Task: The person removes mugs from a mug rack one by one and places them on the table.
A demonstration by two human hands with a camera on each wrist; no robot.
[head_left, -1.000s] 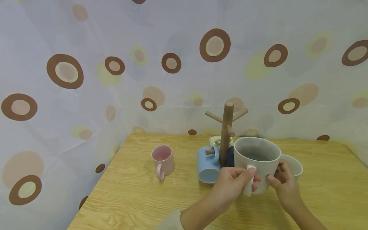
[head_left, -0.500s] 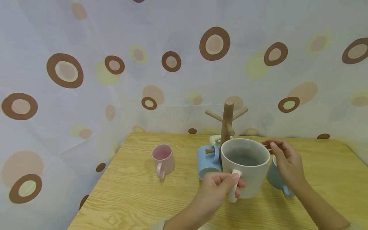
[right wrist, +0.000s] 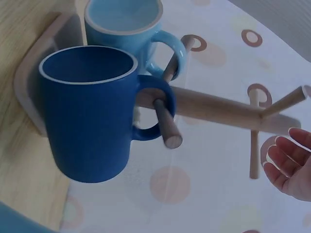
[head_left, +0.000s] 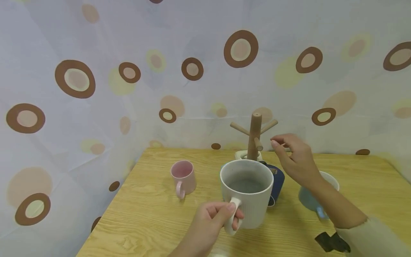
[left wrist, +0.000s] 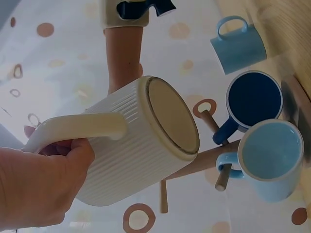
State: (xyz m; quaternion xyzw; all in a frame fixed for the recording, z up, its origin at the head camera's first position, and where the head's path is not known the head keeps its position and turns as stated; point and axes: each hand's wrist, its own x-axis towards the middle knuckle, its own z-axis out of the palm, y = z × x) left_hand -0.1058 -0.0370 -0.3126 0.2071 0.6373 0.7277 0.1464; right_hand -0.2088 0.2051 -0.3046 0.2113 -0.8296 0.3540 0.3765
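Observation:
My left hand (head_left: pixel 208 223) grips the handle of a large white ribbed mug (head_left: pixel 253 208), held above the table in front of the wooden mug tree (head_left: pixel 255 137). In the left wrist view the mug's underside shows. Beside the tree's upper peg is my right hand (head_left: pixel 297 159), fingers loosely bent, holding nothing. A navy mug (right wrist: pixel 90 126) hangs by its handle on a lower peg, with a light blue mug (right wrist: pixel 165 43) on another. In the head view the white mug hides most of that light blue mug. The upper pegs carry no mugs.
A pink mug (head_left: pixel 186 182) stands upright on the wooden table (head_left: pixel 141 214), left of the tree. Right of it stands another light blue mug (head_left: pixel 309 200), partly behind my right forearm. A cream object (head_left: pixel 240 155) behind the tree is mostly hidden. A patterned curtain (head_left: pixel 205 89) hangs behind.
My right hand has let go of the white mug and moved up and left towards the tree's upper pegs. The left hand has carried the mug left and slightly down.

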